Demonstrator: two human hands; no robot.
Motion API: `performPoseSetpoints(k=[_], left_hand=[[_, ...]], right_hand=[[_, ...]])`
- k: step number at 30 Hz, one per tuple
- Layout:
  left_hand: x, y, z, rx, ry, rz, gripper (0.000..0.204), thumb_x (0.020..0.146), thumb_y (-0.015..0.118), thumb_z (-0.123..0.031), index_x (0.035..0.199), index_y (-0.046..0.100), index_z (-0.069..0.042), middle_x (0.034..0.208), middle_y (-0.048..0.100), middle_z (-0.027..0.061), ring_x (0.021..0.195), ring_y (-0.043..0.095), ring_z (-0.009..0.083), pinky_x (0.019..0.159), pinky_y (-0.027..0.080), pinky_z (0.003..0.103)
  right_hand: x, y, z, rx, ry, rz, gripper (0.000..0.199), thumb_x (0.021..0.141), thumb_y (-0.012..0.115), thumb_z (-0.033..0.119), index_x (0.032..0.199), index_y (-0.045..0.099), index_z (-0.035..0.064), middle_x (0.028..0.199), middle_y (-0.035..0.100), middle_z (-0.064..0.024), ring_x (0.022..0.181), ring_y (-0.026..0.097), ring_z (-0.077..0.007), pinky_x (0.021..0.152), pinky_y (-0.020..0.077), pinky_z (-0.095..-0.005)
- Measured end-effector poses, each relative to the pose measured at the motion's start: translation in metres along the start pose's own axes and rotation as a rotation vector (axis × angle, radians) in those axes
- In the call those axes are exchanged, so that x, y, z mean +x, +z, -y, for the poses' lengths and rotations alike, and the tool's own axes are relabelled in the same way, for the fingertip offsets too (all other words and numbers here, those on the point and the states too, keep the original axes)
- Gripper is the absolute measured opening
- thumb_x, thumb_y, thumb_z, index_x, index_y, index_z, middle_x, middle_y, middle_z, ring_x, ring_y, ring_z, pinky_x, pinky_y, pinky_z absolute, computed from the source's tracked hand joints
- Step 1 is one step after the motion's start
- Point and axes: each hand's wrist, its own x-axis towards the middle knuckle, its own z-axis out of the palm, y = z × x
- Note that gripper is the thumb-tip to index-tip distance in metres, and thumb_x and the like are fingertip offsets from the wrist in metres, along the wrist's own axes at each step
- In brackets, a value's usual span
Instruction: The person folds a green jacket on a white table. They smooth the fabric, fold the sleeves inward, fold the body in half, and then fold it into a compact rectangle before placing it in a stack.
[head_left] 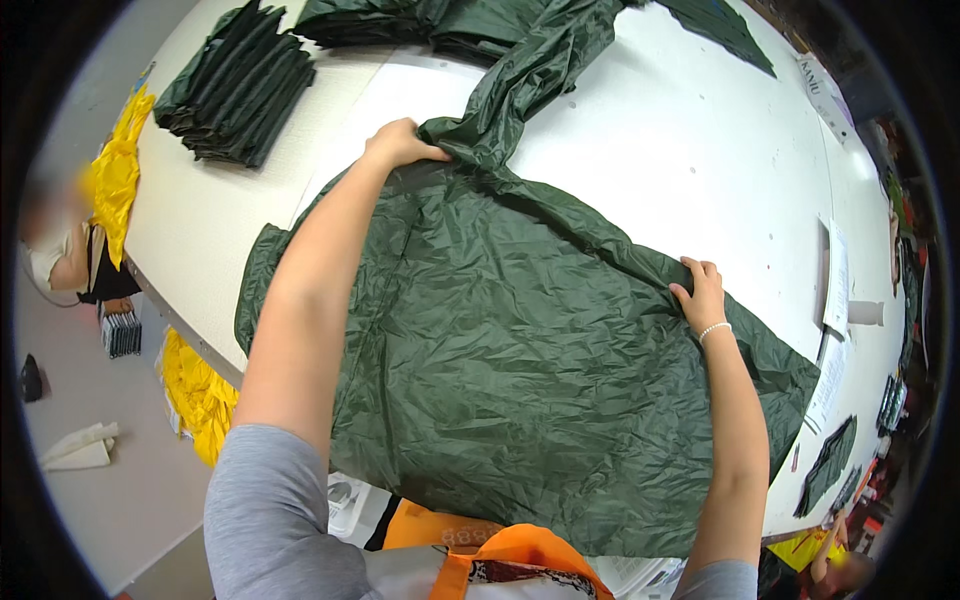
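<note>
A dark green, shiny, crinkled rain garment (520, 340) lies spread on the white table in front of me, its near part hanging toward my body. From its far edge, a bunched sleeve-like length (540, 85) runs away toward the back. My left hand (403, 146) is closed on the far edge, where the fabric gathers; its fingertips are partly hidden. Further right and nearer, my right hand (704, 292) grips the folded edge between thumb and fingers. A beaded bracelet circles that wrist. Both arms reach across the garment.
Folded dark green garments stand in a stack (240, 85) at the far left, with more (420, 25) at the back. Paper sheets (835, 275) and a white box (825, 95) lie at the right. Yellow fabric (200, 390) hangs by the left edge, near another person (65, 255).
</note>
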Motion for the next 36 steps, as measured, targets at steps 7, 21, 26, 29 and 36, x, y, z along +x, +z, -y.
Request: performPoseSetpoints(k=[7,21,26,29,36], left_hand=[[0.009,-0.037,-0.03,-0.49,0.165,0.453,0.053,0.069,0.079,-0.031,0.107,0.061,0.001,0.094,0.066,0.0114,0.084,0.063,0.0186,0.077,0.05,0.03],[-0.042,-0.001,0.072,0.054,0.382,-0.767,0.059,0.085,0.06,-0.04,0.13,0.045,-0.005,0.128,0.051,0.0148,0.118,0.047,0.0326,0.097,0.033,0.047],[-0.273,0.046,0.147,0.456,0.067,-0.34,0.07,0.084,0.058,-0.043,0.142,0.033,-0.01,0.151,0.024,0.0126,0.14,0.019,0.0323,0.11,0.01,0.056],[-0.351,0.07,0.187,0.451,-0.199,-0.296,0.075,0.083,0.057,-0.048,0.144,0.03,-0.012,0.152,0.022,0.0121,0.14,0.017,0.0325,0.109,0.008,0.057],[-0.32,0.09,0.199,0.264,-0.096,-0.419,0.075,0.084,0.057,-0.047,0.145,0.028,-0.015,0.152,0.021,0.0125,0.139,0.021,0.0307,0.109,0.011,0.056]], right_hand=[[0.038,0.0,-0.006,0.088,0.042,-0.029,0.014,0.094,0.047,0.018,0.092,0.051,0.0042,0.079,0.06,-0.0227,0.074,0.058,-0.0412,0.066,0.0452,-0.0452],[0.058,-0.009,0.008,-0.167,-0.194,-0.338,0.025,0.09,0.057,0.012,0.111,0.057,0.0001,0.112,0.057,-0.0192,0.105,0.054,-0.0347,0.09,0.0436,-0.0407],[-0.166,0.006,0.066,-0.267,-0.018,-0.048,0.052,0.093,0.05,0.029,0.141,0.037,0.0132,0.15,0.024,-0.0155,0.137,0.02,-0.0415,0.107,0.0188,-0.058],[-0.255,0.045,0.065,-0.285,0.256,0.092,0.062,0.093,0.045,0.043,0.146,0.029,0.0147,0.153,0.016,-0.0147,0.139,0.013,-0.042,0.106,0.0128,-0.0631],[-0.222,0.066,0.041,-0.244,0.155,-0.107,0.061,0.094,0.039,0.045,0.147,0.026,0.0188,0.153,0.015,-0.0135,0.139,0.013,-0.0417,0.108,0.0132,-0.0585]])
